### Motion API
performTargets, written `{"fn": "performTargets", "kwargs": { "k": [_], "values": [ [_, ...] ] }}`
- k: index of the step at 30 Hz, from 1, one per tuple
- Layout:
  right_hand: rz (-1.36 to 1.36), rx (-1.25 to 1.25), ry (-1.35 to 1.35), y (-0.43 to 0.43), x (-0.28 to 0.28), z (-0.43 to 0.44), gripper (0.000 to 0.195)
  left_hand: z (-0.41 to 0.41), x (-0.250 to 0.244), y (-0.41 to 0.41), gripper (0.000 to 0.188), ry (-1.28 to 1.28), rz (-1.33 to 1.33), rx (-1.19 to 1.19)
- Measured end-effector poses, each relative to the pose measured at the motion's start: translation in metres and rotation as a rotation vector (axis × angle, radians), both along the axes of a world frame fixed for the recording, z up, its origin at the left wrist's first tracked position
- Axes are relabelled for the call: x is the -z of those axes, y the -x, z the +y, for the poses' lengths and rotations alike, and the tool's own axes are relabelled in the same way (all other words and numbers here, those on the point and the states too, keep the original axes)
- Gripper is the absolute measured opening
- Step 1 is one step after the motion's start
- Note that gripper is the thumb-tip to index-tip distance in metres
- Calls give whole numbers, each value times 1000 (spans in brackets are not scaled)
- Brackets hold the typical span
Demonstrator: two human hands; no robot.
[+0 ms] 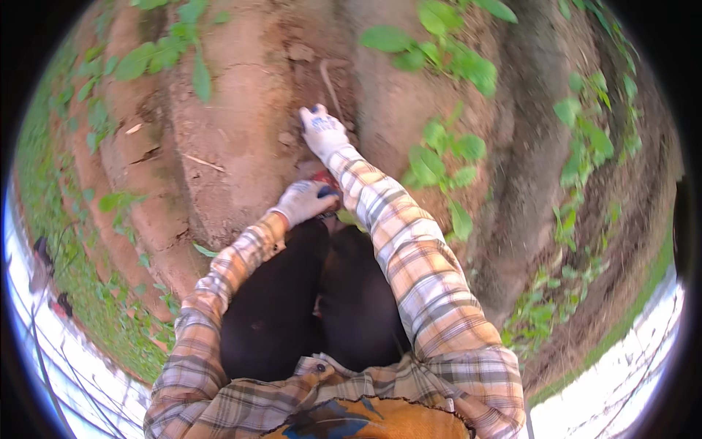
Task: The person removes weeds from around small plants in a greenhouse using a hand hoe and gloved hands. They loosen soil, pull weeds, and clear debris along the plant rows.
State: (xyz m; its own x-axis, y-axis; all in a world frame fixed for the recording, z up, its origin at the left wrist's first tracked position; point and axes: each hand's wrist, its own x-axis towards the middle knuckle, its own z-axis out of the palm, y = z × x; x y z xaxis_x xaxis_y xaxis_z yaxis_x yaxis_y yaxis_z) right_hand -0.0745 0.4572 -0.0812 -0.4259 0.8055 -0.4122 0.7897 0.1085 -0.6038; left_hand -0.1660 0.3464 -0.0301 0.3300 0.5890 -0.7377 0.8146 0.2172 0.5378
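My right hand (324,131), in a white work glove with blue print, reaches forward over the furrow (323,82) between two soil ridges. Its fingertips are low over the soil; whether they pinch anything is not clear. Just beyond it lies a thin, pale bent stick or stem (330,88). My left hand (304,202), gloved alike, is nearer my knees, its thumb beside a red item (327,179) that is partly hidden between my arms. I cannot tell whether the left hand holds it. Some yellow-green material (351,218) shows under my right forearm.
Leafy green plants (428,164) grow on the ridge to the right, with others (164,52) at the upper left. More planted rows (587,142) run along the right side. A dry straw piece (204,163) lies on the left ridge (236,110). Grass (93,307) borders the far left.
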Motion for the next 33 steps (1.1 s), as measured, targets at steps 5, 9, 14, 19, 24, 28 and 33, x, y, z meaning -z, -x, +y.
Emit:
{"fn": "performTargets", "kwargs": {
  "k": [5,9,14,19,24,28,33],
  "values": [
    [491,403,-5,-63,-59,-56,42,-5,3,-1,49,-53,53,48],
    [486,439,192,-155,-131,-121,43,8,-25,-5,41,-124,-49,6],
    [321,662,322,-266,-106,-196,47,28,-67,-43,46,-86,-73,176],
    [12,608,101,-299,-50,-201,56,19,-80,-72,60,-118,-132,504],
    [43,470,13,-273,-54,-198,58,9,-79,-77,63,-88,-90,638],
    [83,530,176,-276,-65,-197,46,4,-75,-62,64,-96,-75,578],
    [-19,509,-3,-283,-44,-214,35,3,-65,-61,63,-104,-73,558]
  ]
}}
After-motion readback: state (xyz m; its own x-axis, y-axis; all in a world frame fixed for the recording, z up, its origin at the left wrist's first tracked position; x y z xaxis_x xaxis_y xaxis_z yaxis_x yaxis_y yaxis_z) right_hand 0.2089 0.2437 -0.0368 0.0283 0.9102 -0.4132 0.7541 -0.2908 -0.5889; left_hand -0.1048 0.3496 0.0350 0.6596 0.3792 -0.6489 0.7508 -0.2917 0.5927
